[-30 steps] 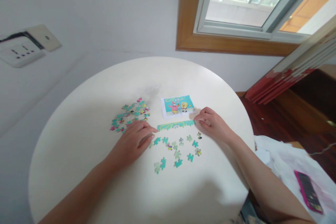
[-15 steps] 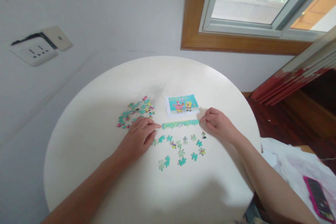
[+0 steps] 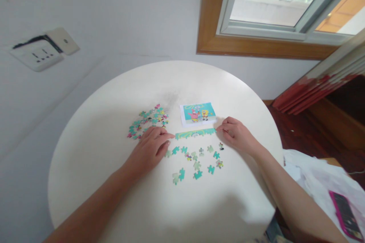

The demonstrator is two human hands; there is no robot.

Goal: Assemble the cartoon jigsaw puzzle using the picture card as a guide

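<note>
Barely shifted since half a second ago, the joined strip of puzzle [image 3: 195, 133] seems to sit a touch nearer the picture card, most of all at its right end. No loose piece has been added to it, so I judge this a small straightening of the row as one length.

It lies on the table in front of me, just below the card and apart from it. The index finger of my left hand [image 3: 154, 144] points out to the strip's left end, the thumb held away, so that hand grasps nothing. My right hand [image 3: 235, 133] is loosely curled, its index fingertip at the other end; I cannot tell whether it pinches anything there.

Beyond the strip lies the picture card [image 3: 198, 113]. Nearer me, the loose pieces [image 3: 211, 169] are scattered, lying where they were. To the left, partly behind my left hand, is a heap of pieces [image 3: 147, 114]. All this rests on the round white table [image 3: 188, 209]; off its right side lies a pink-edged phone [image 3: 345, 212].
</note>
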